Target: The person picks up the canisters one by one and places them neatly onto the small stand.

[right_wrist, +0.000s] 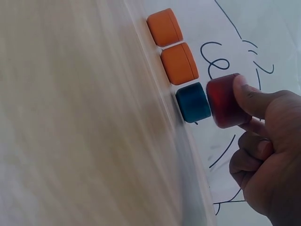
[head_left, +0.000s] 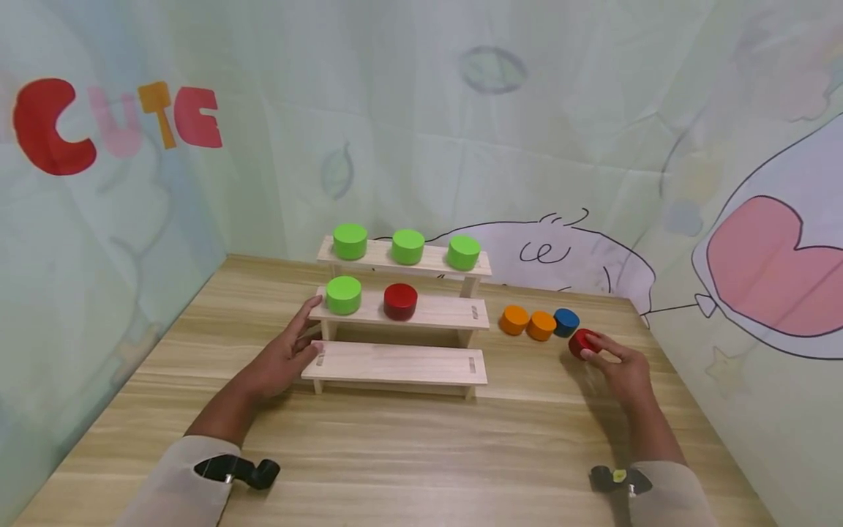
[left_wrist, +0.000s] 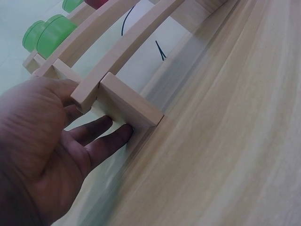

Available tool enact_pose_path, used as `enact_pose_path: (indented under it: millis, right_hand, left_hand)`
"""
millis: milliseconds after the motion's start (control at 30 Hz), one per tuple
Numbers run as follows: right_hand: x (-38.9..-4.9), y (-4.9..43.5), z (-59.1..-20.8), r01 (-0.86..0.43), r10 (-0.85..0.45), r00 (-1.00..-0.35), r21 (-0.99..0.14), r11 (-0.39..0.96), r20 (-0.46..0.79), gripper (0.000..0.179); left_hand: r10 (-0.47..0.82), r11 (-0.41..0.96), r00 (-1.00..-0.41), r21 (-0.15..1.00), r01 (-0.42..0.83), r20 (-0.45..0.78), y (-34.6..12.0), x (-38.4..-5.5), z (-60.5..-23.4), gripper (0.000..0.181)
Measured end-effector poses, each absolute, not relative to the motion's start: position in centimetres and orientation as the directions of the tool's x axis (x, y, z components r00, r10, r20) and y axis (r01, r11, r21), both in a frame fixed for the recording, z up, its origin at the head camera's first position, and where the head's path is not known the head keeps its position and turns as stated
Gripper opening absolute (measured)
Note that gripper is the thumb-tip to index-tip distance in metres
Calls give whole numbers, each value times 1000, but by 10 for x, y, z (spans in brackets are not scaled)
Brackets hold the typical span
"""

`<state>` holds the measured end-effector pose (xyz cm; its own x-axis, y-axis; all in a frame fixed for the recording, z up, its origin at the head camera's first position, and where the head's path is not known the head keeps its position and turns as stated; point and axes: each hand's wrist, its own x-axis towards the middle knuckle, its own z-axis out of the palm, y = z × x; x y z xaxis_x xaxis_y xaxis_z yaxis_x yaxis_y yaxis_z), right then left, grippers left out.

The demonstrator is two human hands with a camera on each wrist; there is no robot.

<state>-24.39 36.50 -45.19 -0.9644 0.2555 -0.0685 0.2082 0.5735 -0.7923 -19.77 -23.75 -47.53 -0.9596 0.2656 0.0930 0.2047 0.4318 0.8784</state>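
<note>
A three-step wooden stand (head_left: 395, 362) stands on the table. At its left end my left hand (head_left: 279, 362) holds it, thumb on the lowest step and index finger at the middle step's end. In the left wrist view, other fingers (left_wrist: 110, 143) reach below the step beside its leg. My right hand (head_left: 622, 373) pinches a red round block (head_left: 582, 342) between thumb and fingers. The right wrist view shows that block right beside a blue block (right_wrist: 193, 102). Another red block (head_left: 400, 301) sits on the middle step, right of a green block (head_left: 344, 295).
Three green blocks, one of them the middle green block (head_left: 407, 247), line the top step. Two orange blocks, including the left orange block (head_left: 514, 320), stand on the wooden table (head_left: 408, 454) right of the stand. A printed curtain (head_left: 408, 146) hangs behind and around the table.
</note>
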Motion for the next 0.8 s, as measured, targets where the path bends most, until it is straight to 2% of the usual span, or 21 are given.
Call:
enact_pose_path:
  millis: [167,400,600,800]
  right_hand:
    - [-243,362,-450,174,292,-956,-816,552,-6,50]
    - [-239,359,-448,48,300,-942,-825,564,149,47]
    - [-237,347,-446,-130,307,-885,-818,560,350,41]
    - [-233,334,-440,-232,296,-836,-787,572,462,39]
  left_hand:
    - [269,427,-958,880,209,97,-238,-198,-476,85]
    - [272,417,-957,884,211,100,-238,-198,-476,85]
    - [269,415,-958,885,209,100,-238,-198,-475,86]
    - [269,414,-958,886,208,99,-238,-197,-476,85]
